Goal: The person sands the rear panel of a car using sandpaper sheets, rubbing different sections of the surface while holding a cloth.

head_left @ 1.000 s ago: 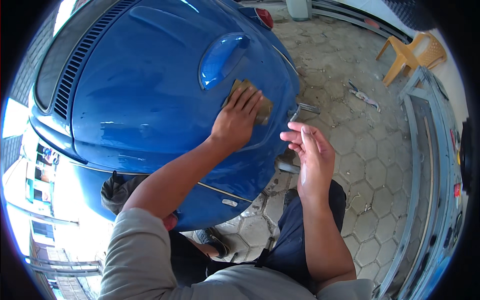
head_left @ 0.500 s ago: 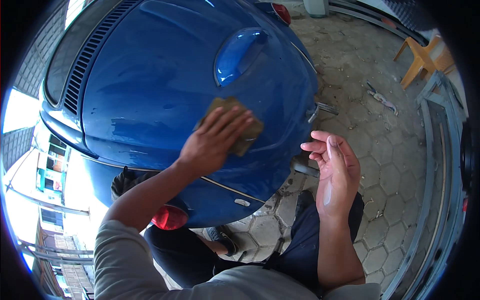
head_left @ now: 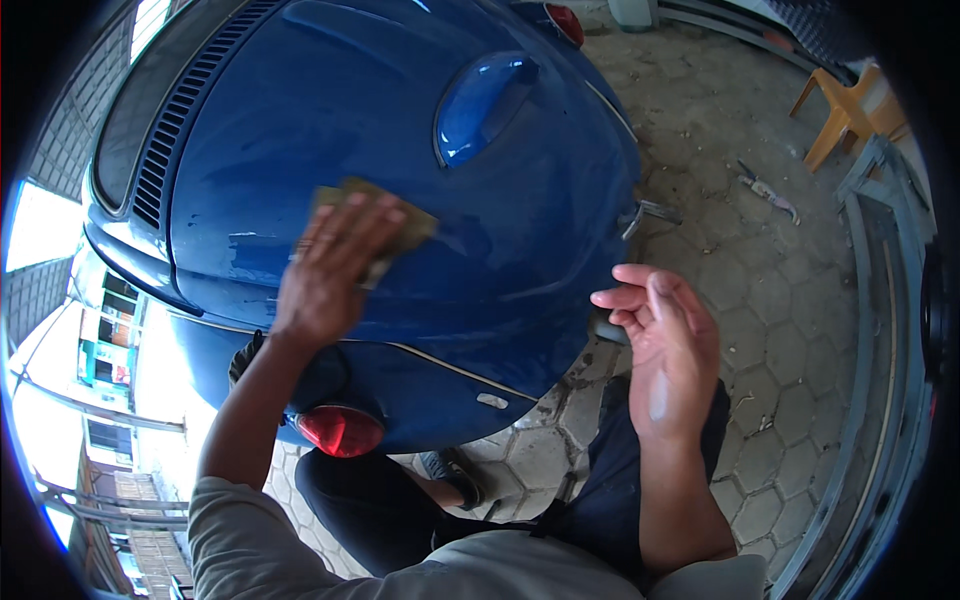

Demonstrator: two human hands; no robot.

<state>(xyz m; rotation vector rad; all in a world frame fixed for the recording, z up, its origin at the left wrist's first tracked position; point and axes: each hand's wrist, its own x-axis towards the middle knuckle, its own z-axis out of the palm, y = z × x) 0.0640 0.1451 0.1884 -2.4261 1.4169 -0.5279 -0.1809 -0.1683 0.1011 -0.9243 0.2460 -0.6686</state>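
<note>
The rounded end of a blue car (head_left: 520, 270) fills the middle of the view, its paint glossy with darker wet-looking streaks. My left hand (head_left: 325, 270) lies on a folded olive-brown cloth (head_left: 412, 222), pressing it to the panel below the slatted vent (head_left: 165, 150). The cloth's far edge sticks out past my fingertips. Away from the car, my right hand (head_left: 672, 350) is raised with palm turned inward and fingers loosely bent apart, nothing in it. A whitish smear (head_left: 658, 395) marks the base of that palm.
A red tail light (head_left: 342, 430) sits close by my left forearm; another (head_left: 566, 25) is at the far side. A raised blue housing (head_left: 485, 105) stands out from the panel. Pliers-like tool (head_left: 770, 192), orange plastic chair (head_left: 840, 115) and grey metal frame (head_left: 850, 400) are on the right over paving.
My left hand has slid the cloth leftward and slightly farther up the panel, away from the raised housing. My right hand has stayed nearly in place.
</note>
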